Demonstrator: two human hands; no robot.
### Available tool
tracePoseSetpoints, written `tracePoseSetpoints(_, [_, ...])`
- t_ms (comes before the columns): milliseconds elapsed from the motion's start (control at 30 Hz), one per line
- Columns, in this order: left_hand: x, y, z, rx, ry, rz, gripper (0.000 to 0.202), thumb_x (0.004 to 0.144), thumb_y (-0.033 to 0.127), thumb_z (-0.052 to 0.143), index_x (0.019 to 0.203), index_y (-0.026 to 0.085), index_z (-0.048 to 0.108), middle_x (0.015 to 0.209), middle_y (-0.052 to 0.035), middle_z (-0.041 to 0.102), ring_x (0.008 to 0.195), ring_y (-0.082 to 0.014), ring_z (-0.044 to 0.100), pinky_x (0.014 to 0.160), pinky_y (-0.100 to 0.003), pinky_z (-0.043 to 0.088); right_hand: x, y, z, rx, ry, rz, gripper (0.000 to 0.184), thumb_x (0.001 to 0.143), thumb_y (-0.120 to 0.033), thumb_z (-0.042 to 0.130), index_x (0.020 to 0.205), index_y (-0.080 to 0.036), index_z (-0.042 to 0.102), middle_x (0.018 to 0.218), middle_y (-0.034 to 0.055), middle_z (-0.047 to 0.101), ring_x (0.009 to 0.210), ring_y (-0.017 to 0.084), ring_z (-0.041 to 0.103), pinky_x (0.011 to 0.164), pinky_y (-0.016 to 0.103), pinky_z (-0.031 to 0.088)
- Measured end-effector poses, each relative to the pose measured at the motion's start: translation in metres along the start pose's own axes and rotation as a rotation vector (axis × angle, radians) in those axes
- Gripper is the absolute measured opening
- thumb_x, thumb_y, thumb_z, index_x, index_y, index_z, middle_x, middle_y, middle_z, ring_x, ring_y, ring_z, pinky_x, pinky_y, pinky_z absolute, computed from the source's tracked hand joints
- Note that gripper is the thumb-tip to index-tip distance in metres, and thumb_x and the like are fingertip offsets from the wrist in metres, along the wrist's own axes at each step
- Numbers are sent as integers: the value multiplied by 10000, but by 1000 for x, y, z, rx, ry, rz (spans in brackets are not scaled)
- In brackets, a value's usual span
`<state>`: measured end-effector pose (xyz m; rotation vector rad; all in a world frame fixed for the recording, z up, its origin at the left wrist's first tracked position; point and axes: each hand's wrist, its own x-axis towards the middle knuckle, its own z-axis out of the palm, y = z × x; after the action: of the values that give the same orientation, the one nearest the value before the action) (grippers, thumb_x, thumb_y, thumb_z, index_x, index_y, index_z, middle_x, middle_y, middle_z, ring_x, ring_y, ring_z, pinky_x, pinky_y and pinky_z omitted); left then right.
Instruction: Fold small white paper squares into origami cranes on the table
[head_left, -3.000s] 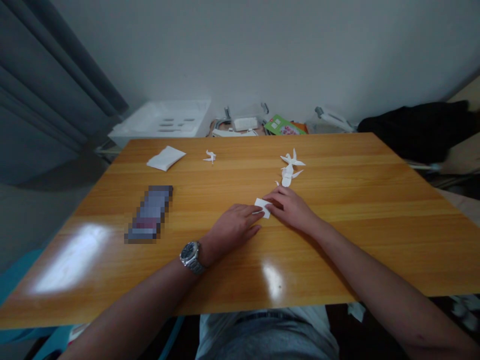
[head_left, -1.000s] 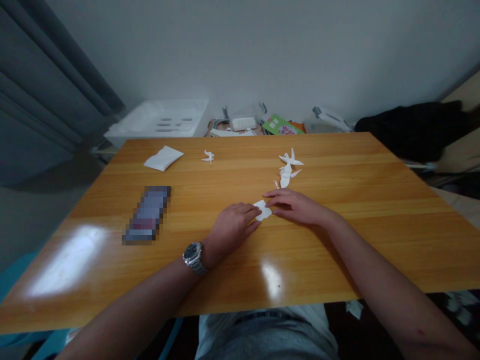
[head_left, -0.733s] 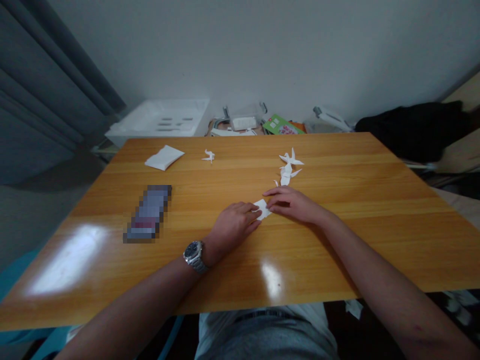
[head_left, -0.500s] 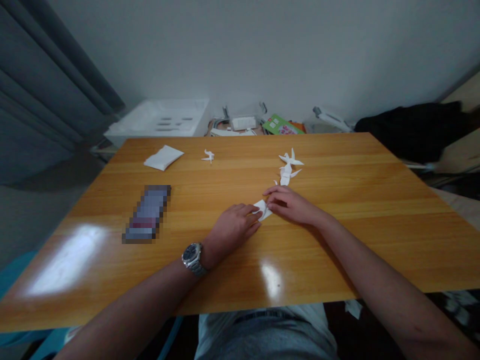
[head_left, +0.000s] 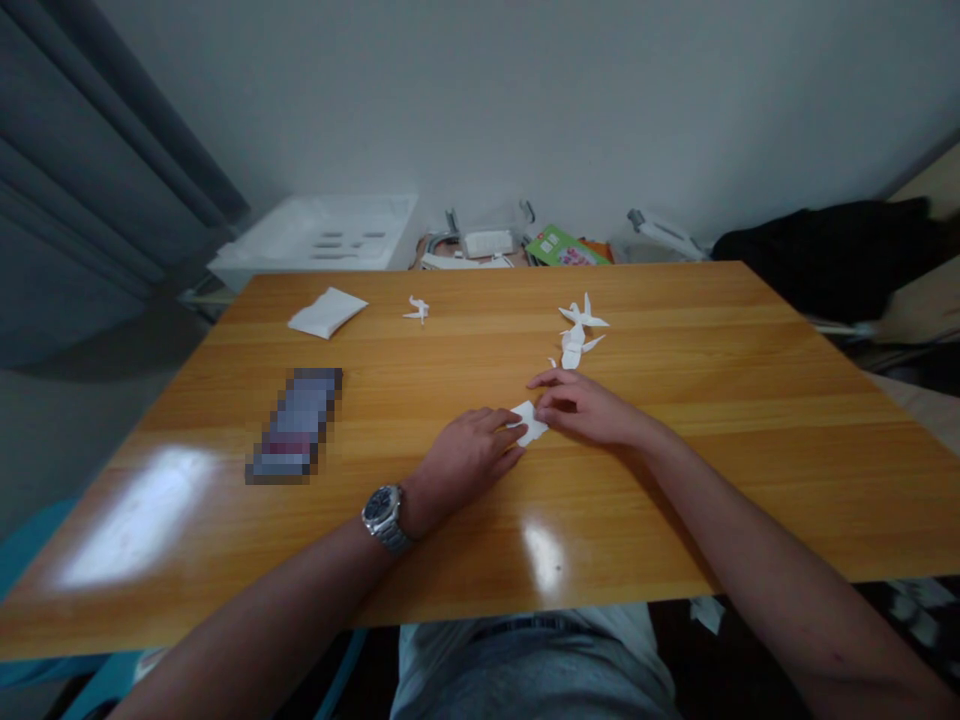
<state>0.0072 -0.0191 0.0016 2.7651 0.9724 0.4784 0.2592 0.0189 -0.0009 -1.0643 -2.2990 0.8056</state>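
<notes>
A small folded piece of white paper lies on the wooden table between my hands. My left hand, with a metal watch on its wrist, holds the paper's left side under its fingers. At the right edge of the paper, my right hand is closed, thumb and index finger together on it. The other right fingers reach forward over the table. Just beyond them lie white paper cranes, one nearer and one farther, close together. Which layers the fingertips hold is hidden.
A smaller paper crane lies at the back, left of the middle. A stack of white paper and a blurred-out phone are on the left. Behind the table stand a white foam tray and a green booklet.
The paper between my hands looks flatter now, and more of its smooth face shows. Both hands stay almost in place; the view has shifted slightly.
</notes>
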Motion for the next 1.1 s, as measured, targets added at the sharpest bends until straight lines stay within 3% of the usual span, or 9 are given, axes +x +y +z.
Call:
tracePoseSetpoints(133, [0, 1, 0, -1, 2, 9, 281, 1018, 294, 529, 1233, 174, 664, 1231, -87, 693, 1044, -234, 660, 940, -404, 549, 1, -3, 2, -30, 41, 8, 190, 974, -265, 586, 852, -196, 713, 1215, 116, 632, 1168, 247, 598, 1022, 468, 478])
tracePoseSetpoints(433, [2, -1, 1, 0, 9, 0, 261, 1021, 298, 530, 1208, 186, 673, 1181, -88, 698, 1015, -216, 661, 899, -378, 551, -10, 10, -20, 29, -169, -14, 215, 934, -307, 667, 1134, -262, 733, 1474, 71, 560, 1334, 235, 539, 1161, 448, 383])
tracePoseSetpoints(800, [1, 0, 1, -3, 4, -3, 262, 1015, 290, 537, 1206, 178, 675, 1197, -89, 692, 1023, -227, 650, 922, -393, 540, -6, 9, -14, 21, -126, -21, 150, 951, -326, 649, 965, -246, 775, 1387, 79, 601, 1265, 241, 569, 1123, 443, 403])
tracePoseSetpoints(1100, [0, 1, 0, -4, 1, 11, 265, 994, 276, 571, 1224, 177, 658, 1193, -97, 690, 1032, -228, 653, 921, -395, 549, -2, -5, 1, -38, -4, -15, 169, 993, -281, 538, 916, -214, 672, 1217, 105, 605, 1218, 252, 554, 1068, 468, 453])
